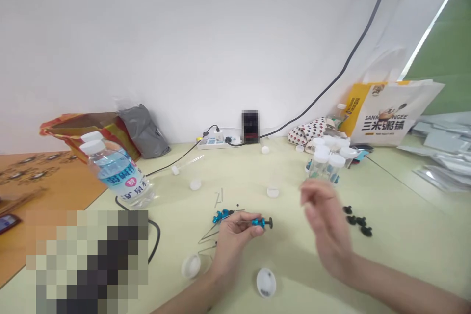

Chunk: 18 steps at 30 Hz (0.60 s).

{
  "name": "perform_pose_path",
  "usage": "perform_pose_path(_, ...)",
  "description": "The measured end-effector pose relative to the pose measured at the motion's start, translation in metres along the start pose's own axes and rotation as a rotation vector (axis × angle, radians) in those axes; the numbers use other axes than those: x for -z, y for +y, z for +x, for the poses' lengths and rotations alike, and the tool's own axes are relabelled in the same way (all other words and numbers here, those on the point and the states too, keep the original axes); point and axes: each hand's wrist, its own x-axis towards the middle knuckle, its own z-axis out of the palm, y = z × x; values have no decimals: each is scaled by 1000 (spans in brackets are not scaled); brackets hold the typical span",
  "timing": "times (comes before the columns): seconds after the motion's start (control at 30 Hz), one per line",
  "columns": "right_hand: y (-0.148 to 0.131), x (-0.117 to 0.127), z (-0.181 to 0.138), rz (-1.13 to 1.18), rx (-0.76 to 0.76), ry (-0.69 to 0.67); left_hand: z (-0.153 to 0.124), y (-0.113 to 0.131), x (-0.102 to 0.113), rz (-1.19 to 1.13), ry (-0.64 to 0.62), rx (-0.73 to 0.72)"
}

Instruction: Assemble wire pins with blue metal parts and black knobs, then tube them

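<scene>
My left hand (235, 235) pinches a small blue metal fitting (259, 222) between thumb and fingers, above the table. A black round knob (271, 222) sits at the fitting's right end. More blue metal fittings (221, 215) and thin dark rods lie behind and left of that hand. To the right, my right hand (327, 225) is raised and blurred, its fingers loosely bent and nothing visible in them. Several loose black knobs (358, 221) lie to its right. Clear vials with white caps (327, 164) stand behind it, some with blue parts inside.
White caps (266, 283) with tiny parts lie in front. Water bottles (117, 171) stand left, beside a grey bag (145, 130). A power strip (219, 142) and a black device (250, 127) are by the wall. A paper bag (392, 113) stands at the back right.
</scene>
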Motion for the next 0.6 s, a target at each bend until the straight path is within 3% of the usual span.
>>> perform_pose_path(0.17, 36, -22, -23, 163, -140, -320, 3, -2, 2, -12, 23, 0)
perform_pose_path(0.33, 39, -21, -23, 217, -154, -527, 2, -1, 2, -19, 20, 4)
perform_pose_path(0.47, 38, -19, -23, 236, -59, -606, 0, 1, 0, -38, -39, 7)
perform_pose_path(0.6, 39, -20, -26, 188, 8, -534, -1, 2, -3, -73, -60, 3)
